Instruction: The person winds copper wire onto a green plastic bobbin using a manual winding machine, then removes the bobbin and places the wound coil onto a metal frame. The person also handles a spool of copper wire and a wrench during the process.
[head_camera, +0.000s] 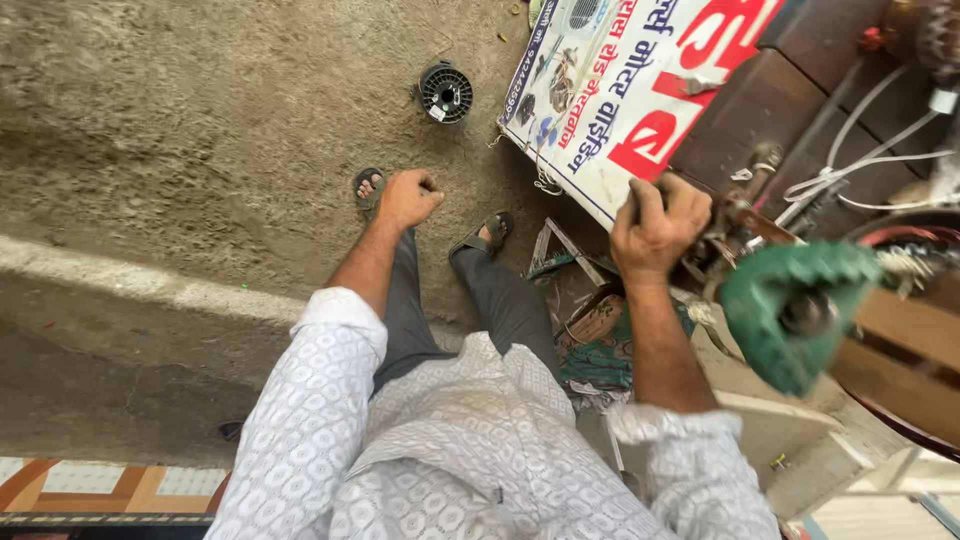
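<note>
The right hand (658, 228) is closed, fingers curled around a dark handle (636, 200) at the near edge of the bench (790, 80), just beside the green gear (795, 312) of a hand-driven winder. The handle is mostly hidden under the fist, so I cannot tell its full shape. The left hand (407, 197) hangs free over the floor (200, 130), fingers curled into a loose fist, holding nothing. To turn well, I judge the wrist should stay in line with the handle and the pace even, with the white sleeve kept clear of the gear teeth. A white signboard (630, 90) with large red and smaller blue lettering leans tilted against the bench. A black spool (445, 92) with a small white label lies on the floor, well apart.
</note>
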